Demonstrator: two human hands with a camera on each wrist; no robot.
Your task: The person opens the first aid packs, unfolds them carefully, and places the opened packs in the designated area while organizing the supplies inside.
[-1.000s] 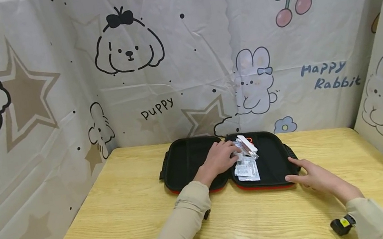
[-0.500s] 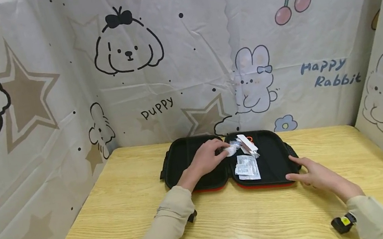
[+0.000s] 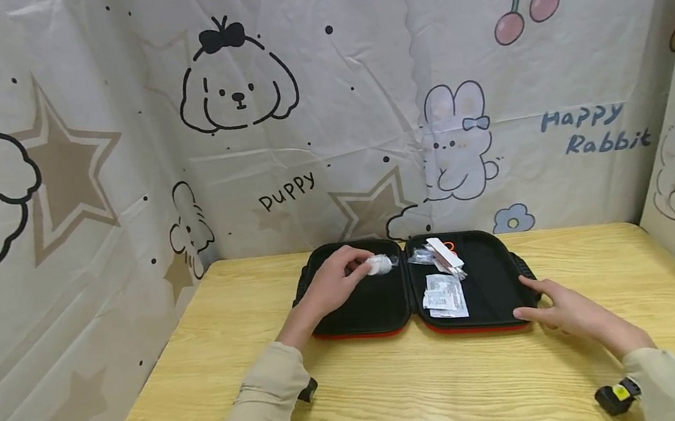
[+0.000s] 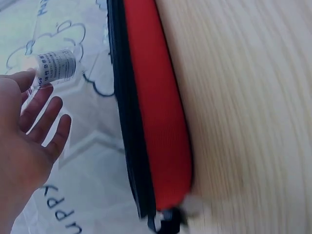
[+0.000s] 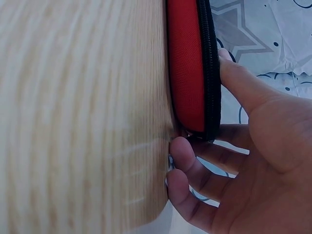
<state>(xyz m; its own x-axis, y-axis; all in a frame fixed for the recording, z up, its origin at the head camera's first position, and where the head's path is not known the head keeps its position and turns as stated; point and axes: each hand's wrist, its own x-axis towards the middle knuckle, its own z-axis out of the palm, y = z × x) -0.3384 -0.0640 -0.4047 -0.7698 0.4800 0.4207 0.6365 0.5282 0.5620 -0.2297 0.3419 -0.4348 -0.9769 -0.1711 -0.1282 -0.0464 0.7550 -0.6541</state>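
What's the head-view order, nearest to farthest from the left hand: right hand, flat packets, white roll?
1. White roll: held in the left hand.
2. Flat packets: in the case, right half.
3. Right hand: at the case's right end.

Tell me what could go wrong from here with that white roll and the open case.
The left hand pinches the white roll near one end, so it might slip and drop. The right hand holds the case's edge; a tug might shift the packets lying inside.

Wrapped roll partly hidden by left hand, sachet print unreadably small, 2 sleeves cut off below
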